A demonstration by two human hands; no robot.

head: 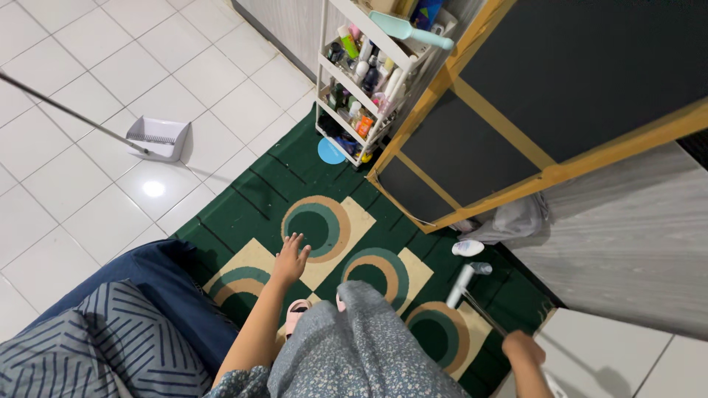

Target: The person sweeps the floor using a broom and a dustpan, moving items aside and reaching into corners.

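My left hand (290, 259) hangs open over the green patterned rug (265, 188), fingers spread, holding nothing. My right hand (524, 346) is at the lower right, closed around a thin dark handle that runs up to a white broom head or tool (462, 285) resting on the rug. My grey floral clothing (354, 346) and pink slippers (297, 312) show below.
A white long-handled dustpan (158, 138) stands on the white tiled floor (66, 214) at left. A white shelf rack (363, 81) full of bottles stands beside a dark wood-framed cabinet (516, 110). A blue bed edge with striped pillows (110, 332) lies at lower left. A white bottle (467, 248) lies by the cabinet.
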